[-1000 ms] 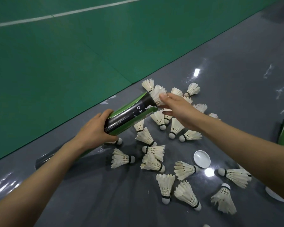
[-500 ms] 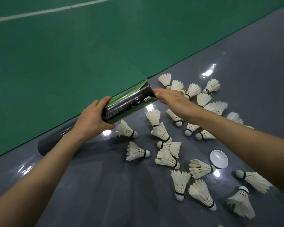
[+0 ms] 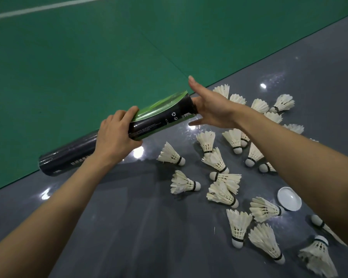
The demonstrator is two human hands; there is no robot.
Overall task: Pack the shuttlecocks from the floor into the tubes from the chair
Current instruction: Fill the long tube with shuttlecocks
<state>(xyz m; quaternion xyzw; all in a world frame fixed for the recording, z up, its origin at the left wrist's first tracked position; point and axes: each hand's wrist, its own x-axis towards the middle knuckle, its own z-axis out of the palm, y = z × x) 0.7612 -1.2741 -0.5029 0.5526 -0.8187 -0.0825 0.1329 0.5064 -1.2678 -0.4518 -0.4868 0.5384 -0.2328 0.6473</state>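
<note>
My left hand grips a long black and green shuttlecock tube around its middle, holding it tilted above the floor with its mouth to the upper right. My right hand lies against the tube's mouth with fingers spread and straight, the palm covering the opening. No shuttlecock shows at the mouth. Several white feather shuttlecocks lie scattered on the grey floor below and right of my hands.
A white round tube cap lies on the grey floor among the shuttlecocks at the right. The green court mat with a white line fills the upper left.
The shuttlecock at the tube's mouth a second ago has gone inside. My right hand went from pinching at the mouth to an open palm over it. The tube has tipped further into view.
</note>
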